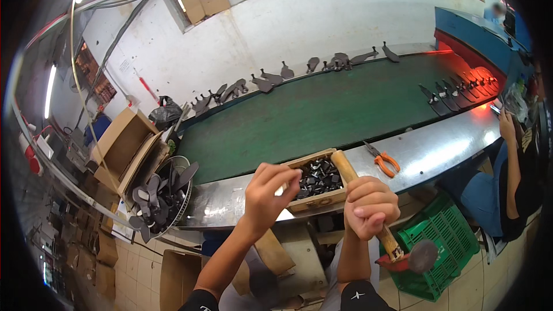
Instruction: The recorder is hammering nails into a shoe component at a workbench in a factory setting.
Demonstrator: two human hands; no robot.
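My right hand point(371, 206) is wrapped round the wooden handle of a hammer point(423, 255). Its head, red with a rounded grey face, hangs low at the right, and the handle's other end points up to the left over the box. In front of the left side of that box is my left hand point(268, 193), raised, its fingers curled together in a pinch. Whatever they hold, if anything, is too hidden to name. Small black parts point(318, 179) with shiny bits fill the wooden box point(314, 203) on the metal table edge. Orange-handled pliers point(385, 162) lie right of the box.
A green conveyor belt point(299, 115) runs behind the metal ledge point(443, 144). Dark shoe soles point(262, 84) line its far edge; more sit under red light at right. A basket of soles point(155, 198) stands left. A green crate point(438, 247) and a co-worker's arm point(511, 164) are at right.
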